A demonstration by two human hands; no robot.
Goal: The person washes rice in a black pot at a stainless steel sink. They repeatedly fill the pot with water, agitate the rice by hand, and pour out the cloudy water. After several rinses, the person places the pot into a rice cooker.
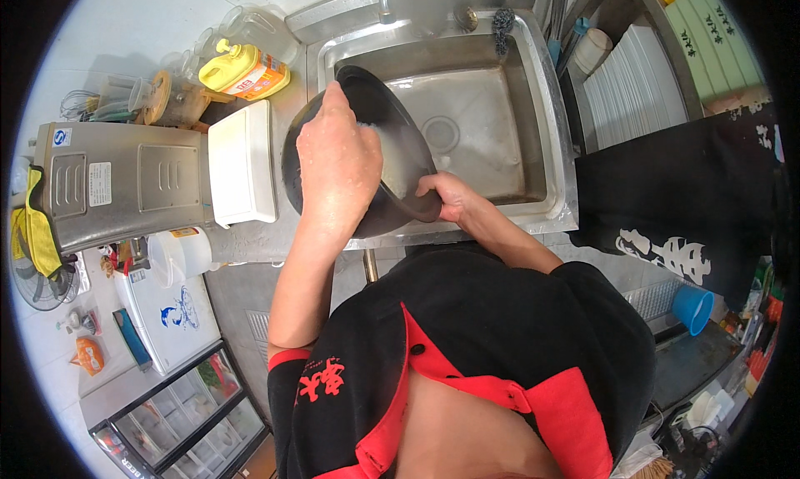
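Observation:
A dark round bowl [386, 107] is tilted at the left side of a stainless steel sink [462, 97]. Pale, grain-like contents [395, 160] lie inside it. Another dark curved wall [384, 219] shows to its left; I cannot tell whether it belongs to a second vessel. My right hand [447, 194] grips the near right rim, thumb on the inside. Wet with drops, my left hand [337, 157] is over the left part of the dark ware, a finger reaching towards the far rim. Its other fingers are mostly hidden, so its hold cannot be told.
Left of the sink stand a white plastic container [240, 163], a yellow detergent bottle [247, 72], clear pitchers [259, 29] and a steel appliance [128, 179]. A faucet [386, 4] and a dark scourer [502, 29] are at the sink's back. Stacked white trays [634, 91] stand right.

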